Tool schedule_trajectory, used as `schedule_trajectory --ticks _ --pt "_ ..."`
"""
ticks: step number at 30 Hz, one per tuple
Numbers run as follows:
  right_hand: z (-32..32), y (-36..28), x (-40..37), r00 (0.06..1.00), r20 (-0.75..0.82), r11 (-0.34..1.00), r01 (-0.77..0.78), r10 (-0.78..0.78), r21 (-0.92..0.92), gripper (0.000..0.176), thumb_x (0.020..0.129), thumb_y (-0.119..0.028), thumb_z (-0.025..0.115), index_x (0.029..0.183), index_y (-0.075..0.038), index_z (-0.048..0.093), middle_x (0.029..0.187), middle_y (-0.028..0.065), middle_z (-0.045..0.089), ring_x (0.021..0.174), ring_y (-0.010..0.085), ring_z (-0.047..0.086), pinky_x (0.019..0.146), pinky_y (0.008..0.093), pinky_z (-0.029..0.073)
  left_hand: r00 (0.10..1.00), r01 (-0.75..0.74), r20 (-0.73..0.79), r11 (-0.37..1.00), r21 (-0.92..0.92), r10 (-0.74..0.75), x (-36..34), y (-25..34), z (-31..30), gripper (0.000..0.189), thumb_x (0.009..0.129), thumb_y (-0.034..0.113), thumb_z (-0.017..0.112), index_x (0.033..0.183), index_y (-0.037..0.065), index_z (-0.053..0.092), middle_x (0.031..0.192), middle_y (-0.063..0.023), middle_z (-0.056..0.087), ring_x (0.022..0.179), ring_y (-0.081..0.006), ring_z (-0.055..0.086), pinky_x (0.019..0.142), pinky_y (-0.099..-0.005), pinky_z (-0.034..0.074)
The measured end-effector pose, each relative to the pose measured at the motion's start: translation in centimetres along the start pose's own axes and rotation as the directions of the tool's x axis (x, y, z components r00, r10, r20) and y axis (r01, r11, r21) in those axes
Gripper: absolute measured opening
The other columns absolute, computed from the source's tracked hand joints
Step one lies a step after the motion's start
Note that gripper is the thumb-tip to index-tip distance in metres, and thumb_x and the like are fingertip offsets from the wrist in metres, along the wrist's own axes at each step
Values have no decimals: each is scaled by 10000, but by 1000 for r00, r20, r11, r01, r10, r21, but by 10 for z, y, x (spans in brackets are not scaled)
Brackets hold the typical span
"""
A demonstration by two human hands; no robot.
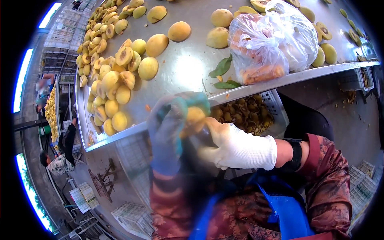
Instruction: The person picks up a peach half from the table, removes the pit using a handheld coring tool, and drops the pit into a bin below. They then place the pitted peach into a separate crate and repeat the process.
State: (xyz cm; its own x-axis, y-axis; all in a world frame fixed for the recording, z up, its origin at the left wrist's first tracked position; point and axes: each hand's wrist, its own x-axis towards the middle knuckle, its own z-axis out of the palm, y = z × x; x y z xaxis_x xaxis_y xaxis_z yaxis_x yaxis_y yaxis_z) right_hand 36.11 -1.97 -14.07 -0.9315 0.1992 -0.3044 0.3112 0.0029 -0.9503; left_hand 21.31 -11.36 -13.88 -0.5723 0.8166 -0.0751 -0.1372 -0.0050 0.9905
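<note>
My left hand point(170, 124), in a grey and teal glove blurred by motion, is closed around a yellow apricot point(195, 115) at the table's front edge. My right hand point(242, 146), in a white knit glove, presses close against that fruit. Its fingers are curled. A dark shape shows between the two hands, too smeared to name. To the left on the metal table point(182, 76) lies a heap of apricots point(112, 84), some whole and some cut with brown centres showing.
Plastic bags point(272, 44) with orange-brown contents sit at the table edge beside green leaves point(221, 67). Below the edge stands a white crate point(280, 110) of brownish fruit pieces. More crates point(132, 218) are on the floor. Another person point(60, 164) is at far left.
</note>
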Motion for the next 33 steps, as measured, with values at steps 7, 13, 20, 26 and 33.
schedule_trajectory --ticks 7,13,20,26,33 --pt "15 25 5 969 -150 977 180 -196 -117 342 856 -93 636 1145 -7 474 821 221 631 749 360 671 617 402 518 982 -190 -26 976 -104 188 -2 -5 16 272 962 222 559 1050 -31 608 1059 -127 663 882 -186 631 768 -298 513" --pt "6 12 5 979 -108 981 160 -172 -110 323 864 -92 628 1142 -25 479 842 216 641 768 379 668 624 422 519 950 -308 -29 946 96 312 1 -13 13 291 962 230 575 1081 -33 614 1041 -118 664 882 -173 625 776 -299 519" --pt "-12 -15 7 967 201 898 -225 158 377 430 894 -205 607 1212 15 419 634 67 552 519 164 561 489 327 466 999 -31 -9 998 -50 31 0 1 14 447 963 357 571 1131 -57 572 1126 -170 626 968 -273 643 895 -406 532" --pt "-2 -5 7 984 75 967 -171 160 188 459 903 -235 616 1226 18 412 597 43 544 492 159 558 447 319 449 999 -18 50 1000 -13 19 2 -4 5 445 927 322 629 1176 -45 584 1116 -171 643 980 -264 642 909 -408 522" --pt "-7 -8 5 932 330 817 -306 151 489 466 903 -230 614 1216 44 404 609 68 567 503 171 572 474 333 465 990 -14 137 998 -58 22 2 -2 3 275 923 108 619 1149 -45 586 1091 -124 626 847 -150 613 718 -266 537"
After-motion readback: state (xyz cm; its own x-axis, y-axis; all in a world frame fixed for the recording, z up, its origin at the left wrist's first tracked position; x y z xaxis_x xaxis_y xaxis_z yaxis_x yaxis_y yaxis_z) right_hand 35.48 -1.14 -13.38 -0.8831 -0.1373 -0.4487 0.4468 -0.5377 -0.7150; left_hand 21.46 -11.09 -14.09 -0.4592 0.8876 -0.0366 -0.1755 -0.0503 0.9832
